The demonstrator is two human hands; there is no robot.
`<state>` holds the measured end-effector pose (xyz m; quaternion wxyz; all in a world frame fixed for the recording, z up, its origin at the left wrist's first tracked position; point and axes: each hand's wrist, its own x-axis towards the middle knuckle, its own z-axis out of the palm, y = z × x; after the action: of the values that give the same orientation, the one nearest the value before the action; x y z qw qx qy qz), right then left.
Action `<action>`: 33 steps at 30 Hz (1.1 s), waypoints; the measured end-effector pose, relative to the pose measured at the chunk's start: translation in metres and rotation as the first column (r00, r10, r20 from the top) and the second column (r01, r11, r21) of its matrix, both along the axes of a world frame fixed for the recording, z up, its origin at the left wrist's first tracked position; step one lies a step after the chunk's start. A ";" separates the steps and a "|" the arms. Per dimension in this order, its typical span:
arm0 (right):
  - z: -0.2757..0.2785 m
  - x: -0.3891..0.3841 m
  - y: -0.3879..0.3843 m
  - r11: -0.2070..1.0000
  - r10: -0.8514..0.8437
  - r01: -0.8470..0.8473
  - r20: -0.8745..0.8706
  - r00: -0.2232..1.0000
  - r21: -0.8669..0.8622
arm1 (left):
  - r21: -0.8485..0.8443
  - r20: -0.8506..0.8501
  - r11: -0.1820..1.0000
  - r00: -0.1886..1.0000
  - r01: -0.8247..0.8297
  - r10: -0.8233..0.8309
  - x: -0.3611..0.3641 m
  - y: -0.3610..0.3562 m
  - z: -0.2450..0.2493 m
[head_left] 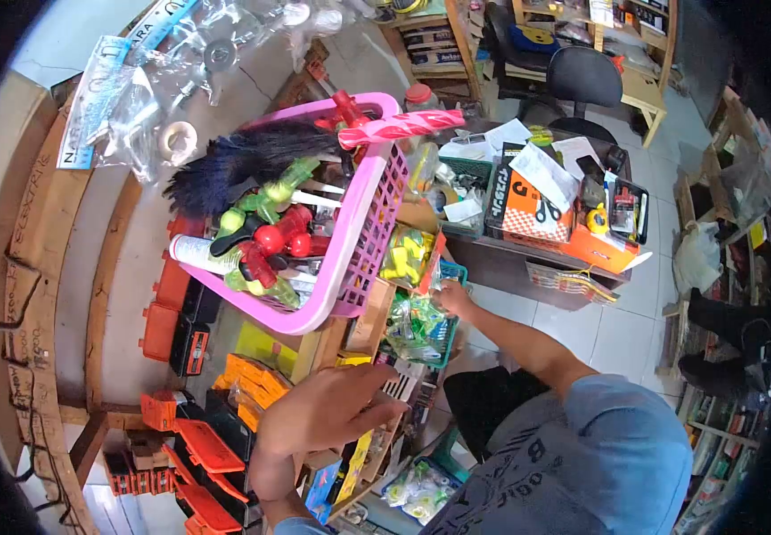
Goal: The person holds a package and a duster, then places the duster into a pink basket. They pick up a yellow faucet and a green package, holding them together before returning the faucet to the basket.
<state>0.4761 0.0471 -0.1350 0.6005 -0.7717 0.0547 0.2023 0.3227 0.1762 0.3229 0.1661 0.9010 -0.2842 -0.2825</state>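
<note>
Left hand [328, 408] splayed, right hand [451, 298] at green basket [449, 341], grip unclear; laden pink basket [369, 198] looms beyond

Bright, fairly even indoor light. Glints on the plastic packets [140, 116]; floor tiles [559, 334] pale. Heavy fisheye: wooden beam [45, 250] bows, corners black. My left hand [328, 412] reads clearly; far-right shelf [726, 439] soft.

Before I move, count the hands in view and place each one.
2. The left hand is below the pink basket in the picture; the right hand is at the green basket. No others show.
</note>
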 end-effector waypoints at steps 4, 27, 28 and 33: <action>0.041 -0.033 -0.059 0.879 0.087 0.029 -0.220 0.972 0.477 | 0.000 -0.036 1.000 0.999 0.029 -0.029 -0.003 -0.002 -0.001; 0.287 -0.165 -0.172 0.182 -0.100 -0.001 0.019 0.995 0.983 | -0.252 -0.144 0.964 0.982 0.087 -0.126 -0.001 -0.026 -0.059; 0.284 -0.171 -0.163 0.213 -0.100 0.008 0.013 0.995 0.977 | -0.228 -0.140 0.970 0.983 0.085 -0.119 -0.004 -0.021 -0.073; 0.270 -0.213 -0.118 0.668 -0.013 -0.124 0.178 0.984 0.734 | -0.762 -0.302 0.570 0.947 -0.308 0.109 0.001 -0.026 -0.127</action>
<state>0.2636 -0.0705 0.1355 0.8581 -0.4763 -0.1068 0.1594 0.3241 0.1506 0.1961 0.6150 0.7198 -0.2512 -0.2014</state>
